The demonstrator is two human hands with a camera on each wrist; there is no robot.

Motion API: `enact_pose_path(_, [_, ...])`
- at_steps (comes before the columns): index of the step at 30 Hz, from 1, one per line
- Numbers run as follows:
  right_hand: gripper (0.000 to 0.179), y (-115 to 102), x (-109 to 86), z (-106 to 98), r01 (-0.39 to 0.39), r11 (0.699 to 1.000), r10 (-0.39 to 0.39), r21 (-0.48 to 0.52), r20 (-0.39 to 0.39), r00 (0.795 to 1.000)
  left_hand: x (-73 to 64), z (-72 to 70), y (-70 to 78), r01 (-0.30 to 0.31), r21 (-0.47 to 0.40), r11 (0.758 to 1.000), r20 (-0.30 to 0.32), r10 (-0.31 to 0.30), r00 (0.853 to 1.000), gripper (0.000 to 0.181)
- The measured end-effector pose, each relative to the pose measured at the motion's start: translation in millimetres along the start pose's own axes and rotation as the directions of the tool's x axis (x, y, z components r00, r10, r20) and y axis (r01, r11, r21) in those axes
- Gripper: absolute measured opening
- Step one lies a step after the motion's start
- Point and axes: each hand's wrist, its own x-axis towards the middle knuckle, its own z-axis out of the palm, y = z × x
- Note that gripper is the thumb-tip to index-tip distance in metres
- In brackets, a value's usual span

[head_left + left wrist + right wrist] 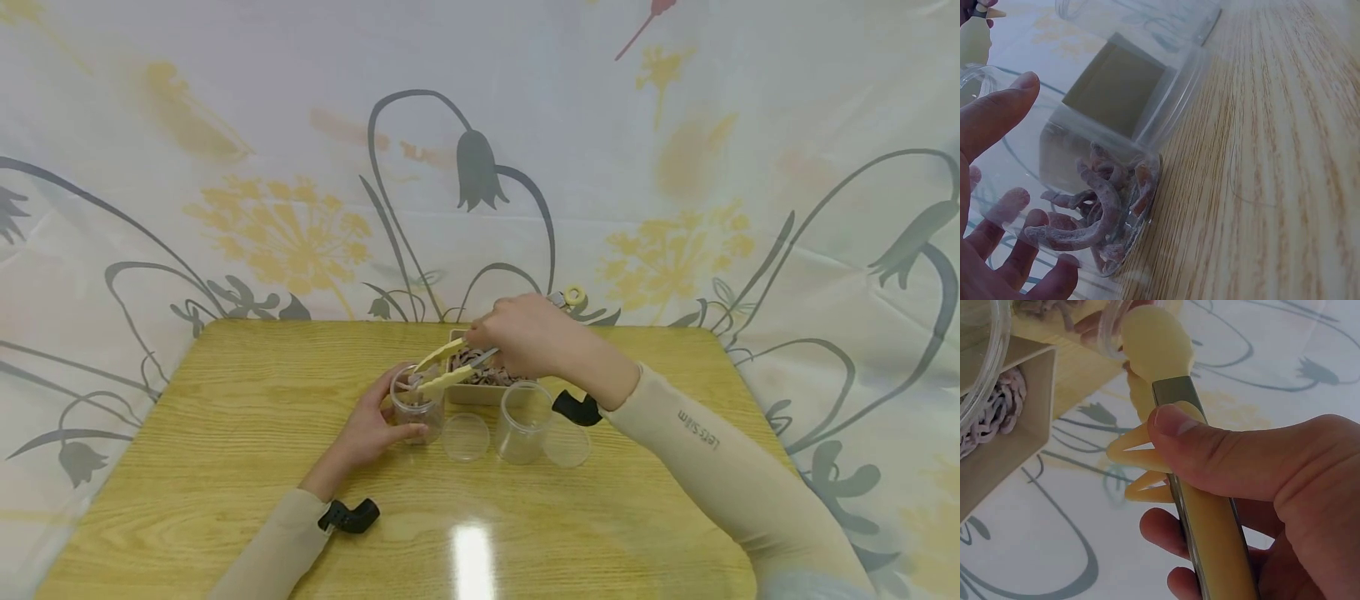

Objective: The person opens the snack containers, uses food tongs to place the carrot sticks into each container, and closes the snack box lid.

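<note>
My left hand (367, 429) grips a clear plastic jar (417, 408) by its side, thumb in front. Several brownish-purple, powder-dusted curled strips (1100, 212) lie at the jar's bottom in the left wrist view. My right hand (528, 333) holds metal tongs with yellow tips (447, 377), thumb pressed on one arm in the right wrist view. Those tips reach over the mouth of the held jar, spread apart, with a pale strip showing near them. Behind, a beige rectangular box (480, 395) holds more strips (491, 372), partly hidden by the right hand.
A second clear jar (522, 433) stands uncovered right of the held one. One clear round lid (466, 437) lies between the jars, another lid (567, 447) to the right. The wooden table (247, 392) ends at a flower-patterned curtain (300, 167).
</note>
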Motion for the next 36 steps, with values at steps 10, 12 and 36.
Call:
enact_pose_path(10, [0.034, 5, -2.1, -4, -0.008, 0.998, 0.007, 0.059, 0.017, 1.0, 0.8, 0.6, -2.2, -0.064, 0.004, 0.998, -0.012, 0.064, 0.998, 0.092])
enact_pose_path(12, [0.039, 8, -4.6, -4, -0.034, 0.996, 0.032, 0.079, 0.023, 0.999, 1.1, 0.5, -2.7, -0.07, 0.007, 0.997, -0.011, 0.07, 0.997, 0.091])
enact_pose_path(36, [0.052, 32, -10.0, 21, -0.213, 0.967, 0.207, 0.138, 0.052, 0.977, 0.3, 0.3, -3.7, -0.085, -0.001, 0.996, -0.013, 0.085, 0.996, 0.09])
